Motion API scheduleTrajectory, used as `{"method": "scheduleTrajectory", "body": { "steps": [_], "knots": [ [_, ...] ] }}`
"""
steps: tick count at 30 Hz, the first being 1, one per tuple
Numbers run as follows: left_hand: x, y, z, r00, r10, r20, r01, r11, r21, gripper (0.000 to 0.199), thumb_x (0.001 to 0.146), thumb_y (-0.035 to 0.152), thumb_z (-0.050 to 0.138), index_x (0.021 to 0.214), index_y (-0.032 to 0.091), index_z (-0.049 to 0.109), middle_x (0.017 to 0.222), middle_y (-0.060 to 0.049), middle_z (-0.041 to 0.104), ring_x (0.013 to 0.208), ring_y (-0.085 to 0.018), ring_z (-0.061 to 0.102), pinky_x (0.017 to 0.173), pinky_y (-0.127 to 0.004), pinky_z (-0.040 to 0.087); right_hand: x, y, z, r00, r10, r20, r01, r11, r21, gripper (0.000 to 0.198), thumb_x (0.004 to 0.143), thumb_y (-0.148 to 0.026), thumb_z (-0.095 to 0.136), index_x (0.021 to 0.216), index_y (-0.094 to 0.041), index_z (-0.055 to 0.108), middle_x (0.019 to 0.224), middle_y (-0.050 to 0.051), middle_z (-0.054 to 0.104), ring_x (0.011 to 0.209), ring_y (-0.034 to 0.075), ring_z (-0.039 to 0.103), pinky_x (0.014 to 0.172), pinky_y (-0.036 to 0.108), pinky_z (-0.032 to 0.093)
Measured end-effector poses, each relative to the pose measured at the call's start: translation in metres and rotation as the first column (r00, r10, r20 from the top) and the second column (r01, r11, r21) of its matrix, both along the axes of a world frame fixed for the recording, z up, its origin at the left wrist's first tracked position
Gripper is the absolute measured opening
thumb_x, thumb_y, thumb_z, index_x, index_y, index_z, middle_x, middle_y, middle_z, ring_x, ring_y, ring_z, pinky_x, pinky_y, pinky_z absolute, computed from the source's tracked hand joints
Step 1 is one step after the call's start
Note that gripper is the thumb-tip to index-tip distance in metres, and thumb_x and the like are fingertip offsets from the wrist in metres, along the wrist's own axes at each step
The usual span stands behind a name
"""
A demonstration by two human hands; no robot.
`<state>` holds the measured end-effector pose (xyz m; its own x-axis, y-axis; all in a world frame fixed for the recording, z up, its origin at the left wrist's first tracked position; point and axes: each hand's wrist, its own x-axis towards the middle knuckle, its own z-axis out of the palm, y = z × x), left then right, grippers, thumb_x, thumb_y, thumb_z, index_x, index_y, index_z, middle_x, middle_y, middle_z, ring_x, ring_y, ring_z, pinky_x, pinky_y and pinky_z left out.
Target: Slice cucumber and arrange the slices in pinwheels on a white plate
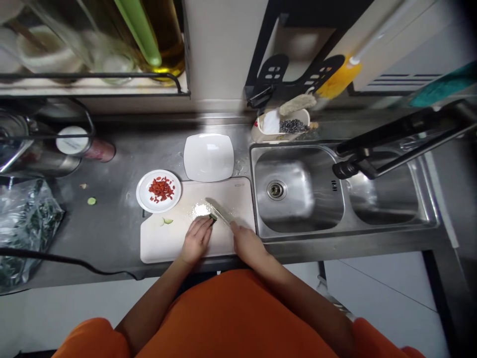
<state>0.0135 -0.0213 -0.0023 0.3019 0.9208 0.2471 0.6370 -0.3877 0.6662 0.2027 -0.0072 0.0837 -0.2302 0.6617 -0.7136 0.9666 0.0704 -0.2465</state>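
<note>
My right hand (249,243) is closed round the handle of a kitchen knife (219,211), whose blade points up and left over the white cutting board (160,243). My left hand (197,237) presses a short piece of dark green cucumber (212,218) against the board, fingers bent, just left of the blade. Much of the piece is hidden under the fingers. On the board's left part lie small pale green cucumber scraps (167,221). A round white plate (143,191) with red dried berries (161,189) overlaps the board's upper left corner. Behind the board stands an empty squarish white dish (208,156).
A steel double sink (298,189) with a black faucet (357,161) lies to the right. At left are a bag of greens (30,223), a lidded jar (85,144) and a black cord (74,261). A rack (112,89) with bottles overhangs the upper left.
</note>
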Motion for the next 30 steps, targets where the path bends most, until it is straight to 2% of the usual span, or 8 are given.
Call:
{"method": "scheduleTrajectory", "body": {
  "steps": [4,9,19,30],
  "knots": [
    [-0.001,0.0,0.0,1.0,-0.006,-0.005,0.006,1.0,-0.004,0.03,0.088,0.017,0.049,0.117,0.018,0.057,0.111,-0.01,0.064,0.108,-0.021,0.058,0.098,-0.044,0.047,0.001,-0.008,0.016,0.998,0.05,0.038,-0.051,0.998,0.039,0.038,0.088,-0.005,0.028,0.119,-0.018,0.045,0.093,0.01,0.064,0.083,0.022,0.065,0.066,0.028,0.047],
    [-0.002,-0.001,0.0,1.0,-0.01,-0.024,0.009,1.0,-0.01,0.027,0.089,0.018,0.049,0.113,0.018,0.058,0.108,-0.009,0.065,0.107,-0.021,0.058,0.097,-0.043,0.047,0.0,-0.019,0.031,0.993,0.089,0.083,-0.088,0.996,-0.007,0.033,0.091,-0.007,0.026,0.117,-0.018,0.043,0.094,0.011,0.063,0.081,0.02,0.066,0.065,0.025,0.048],
    [-0.003,-0.003,-0.002,0.999,0.001,-0.048,0.0,1.0,0.021,0.025,0.088,0.018,0.051,0.111,0.017,0.059,0.107,-0.01,0.065,0.107,-0.022,0.057,0.097,-0.043,0.048,0.003,-0.023,0.045,0.994,0.075,0.078,-0.072,0.997,-0.043,0.034,0.089,-0.005,0.026,0.114,-0.017,0.047,0.096,0.013,0.064,0.082,0.019,0.066,0.067,0.024,0.049],
    [-0.002,-0.003,-0.002,0.999,0.009,-0.051,-0.006,0.999,0.049,0.025,0.087,0.017,0.052,0.111,0.017,0.059,0.107,-0.01,0.064,0.107,-0.021,0.057,0.097,-0.043,0.048,0.003,-0.021,0.046,0.993,0.087,0.081,-0.084,0.996,-0.033,0.035,0.09,-0.005,0.026,0.114,-0.017,0.047,0.095,0.012,0.064,0.081,0.02,0.066,0.065,0.025,0.048]
  ]
}}
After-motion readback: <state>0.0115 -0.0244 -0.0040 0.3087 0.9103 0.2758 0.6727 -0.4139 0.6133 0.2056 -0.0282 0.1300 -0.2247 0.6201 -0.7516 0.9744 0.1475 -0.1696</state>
